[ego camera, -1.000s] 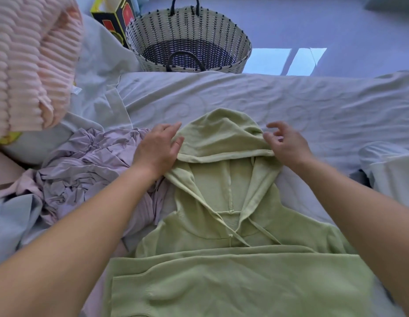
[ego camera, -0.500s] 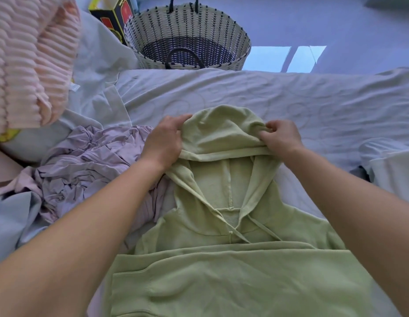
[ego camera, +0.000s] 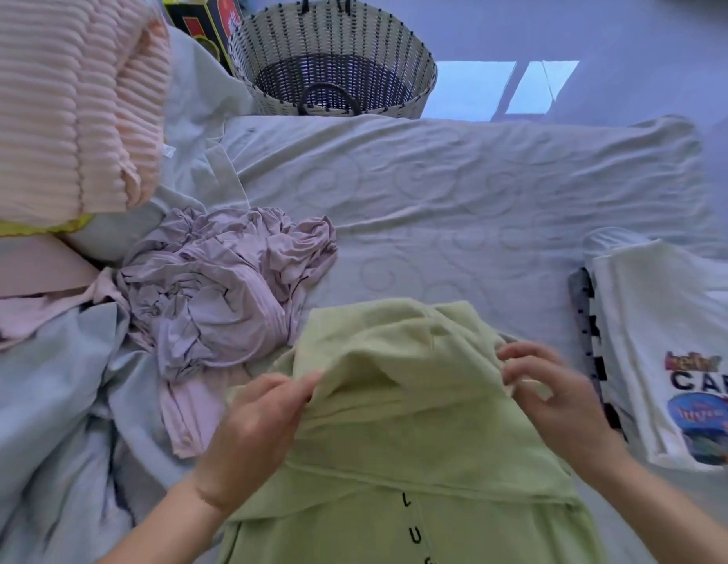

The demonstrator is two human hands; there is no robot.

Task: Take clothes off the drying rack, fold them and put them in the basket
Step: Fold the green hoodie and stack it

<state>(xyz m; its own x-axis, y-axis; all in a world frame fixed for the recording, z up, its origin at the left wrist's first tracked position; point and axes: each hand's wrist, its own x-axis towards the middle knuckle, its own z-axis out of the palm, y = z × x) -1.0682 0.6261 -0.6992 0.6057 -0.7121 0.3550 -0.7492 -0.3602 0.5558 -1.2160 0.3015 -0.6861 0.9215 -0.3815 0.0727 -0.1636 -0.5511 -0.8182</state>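
A light green hoodie (ego camera: 407, 433) lies on the bed in front of me, its hood folded down over the body. My left hand (ego camera: 256, 433) pinches the folded edge on the left side. My right hand (ego camera: 553, 396) grips the fabric at the right side, fingers curled and blurred. The woven basket (ego camera: 419, 63) stands on the floor beyond the far edge of the bed and looks to hold nothing.
A crumpled lilac shirt (ego camera: 228, 287) lies left of the hoodie. A folded white printed T-shirt (ego camera: 671, 343) sits at the right. Pink ribbed fabric (ego camera: 69, 99) hangs at upper left. Pale blue bedding (ego camera: 49, 421) bunches at lower left. The white bedsheet (ego camera: 455, 189) stretches ahead.
Both hands pulled the hood towards me and folded it down over the hoodie's body. The view shifted, showing the lilac shirt and the white T-shirt more fully.
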